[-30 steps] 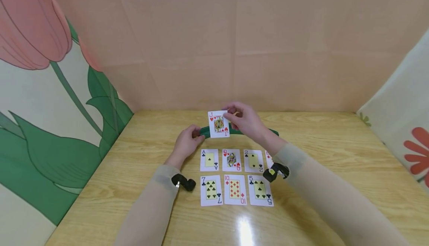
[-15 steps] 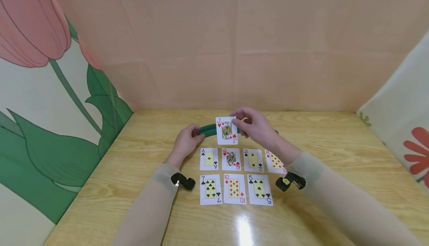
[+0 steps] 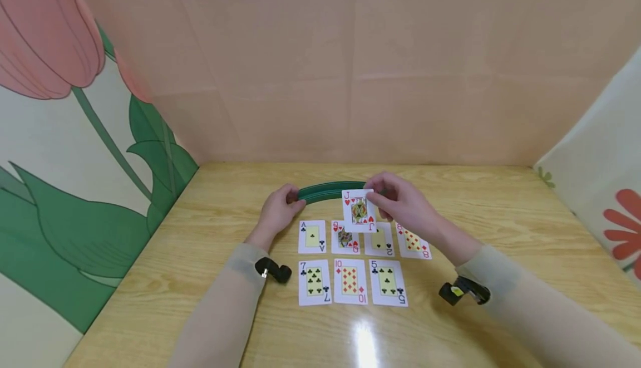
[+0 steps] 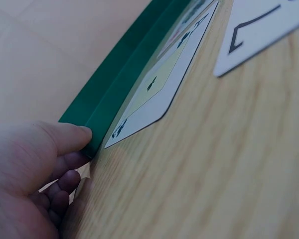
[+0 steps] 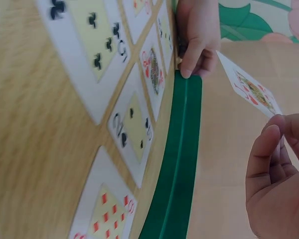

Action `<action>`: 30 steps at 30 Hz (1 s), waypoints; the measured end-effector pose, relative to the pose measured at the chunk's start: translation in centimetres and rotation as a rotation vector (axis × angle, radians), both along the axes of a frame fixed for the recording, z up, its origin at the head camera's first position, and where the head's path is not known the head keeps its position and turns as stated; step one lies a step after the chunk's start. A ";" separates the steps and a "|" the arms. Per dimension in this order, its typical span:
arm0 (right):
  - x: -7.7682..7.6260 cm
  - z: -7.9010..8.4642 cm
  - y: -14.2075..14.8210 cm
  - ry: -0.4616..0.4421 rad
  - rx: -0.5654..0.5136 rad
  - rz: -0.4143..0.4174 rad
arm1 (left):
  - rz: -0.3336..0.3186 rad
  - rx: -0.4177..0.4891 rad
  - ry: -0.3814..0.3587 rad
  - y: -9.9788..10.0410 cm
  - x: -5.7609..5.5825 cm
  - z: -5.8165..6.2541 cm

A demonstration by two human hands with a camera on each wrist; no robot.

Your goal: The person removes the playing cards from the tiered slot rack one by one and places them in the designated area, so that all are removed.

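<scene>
My right hand [image 3: 407,205] pinches a jack of hearts playing card [image 3: 358,210] by its upper right corner, between thumb and index finger. The jack is raised, face towards the head camera, and overlaps the queen of hearts [image 3: 344,240] and the two of spades [image 3: 381,243] in that view. My left hand [image 3: 277,212] grips the left end of a green curved card holder [image 3: 325,191], thumb on its near side in the left wrist view [image 4: 124,74]. The right wrist view shows the holder's groove with no card standing in it; my right hand hides its right end in the head view.
Cards lie face up in two rows before the holder: ace of clubs [image 3: 312,237] and eight of diamonds [image 3: 413,241] in the far row, seven of clubs [image 3: 315,283], ten of diamonds [image 3: 350,282] and five of clubs [image 3: 389,283] nearer. A pink cloth [image 3: 350,78] hangs behind the table.
My right hand has carried the jack of hearts right and towards me, away from in front of the holder. The eight of diamonds has come into view. My left hand stays on the holder.
</scene>
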State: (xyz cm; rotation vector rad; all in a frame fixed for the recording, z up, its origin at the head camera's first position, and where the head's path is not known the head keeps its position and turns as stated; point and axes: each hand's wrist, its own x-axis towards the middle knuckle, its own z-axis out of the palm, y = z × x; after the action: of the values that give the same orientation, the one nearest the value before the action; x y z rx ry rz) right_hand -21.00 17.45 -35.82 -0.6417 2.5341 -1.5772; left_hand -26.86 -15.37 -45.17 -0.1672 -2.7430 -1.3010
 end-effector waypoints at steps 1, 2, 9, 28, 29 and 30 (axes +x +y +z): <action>0.1 -0.1 0.2 0.000 0.004 0.000 | 0.000 0.002 -0.002 0.0 0.0 0.0; 0.3 -0.1 0.5 -0.004 0.008 -0.001 | 0.000 0.006 -0.003 0.0 0.0 0.0; 1.5 -0.4 2.0 -0.008 0.038 0.005 | 0.001 0.022 -0.011 -0.1 0.1 0.0; 5.0 -0.9 6.3 -0.152 0.067 -0.067 | -0.009 0.020 -0.021 0.4 0.3 0.6; 5.1 -0.9 6.5 -0.158 0.075 -0.070 | -0.009 0.019 -0.021 0.5 0.3 0.6; 5.2 -1.0 6.7 -0.163 0.084 -0.073 | -0.009 0.018 -0.020 0.5 0.3 0.6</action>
State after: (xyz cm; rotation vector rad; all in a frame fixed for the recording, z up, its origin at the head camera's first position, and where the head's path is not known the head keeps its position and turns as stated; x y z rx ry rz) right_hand -15.79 24.20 -36.78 -0.3984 2.5128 -1.4687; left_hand -26.57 -14.88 -44.56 -0.1662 -2.7491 -1.3361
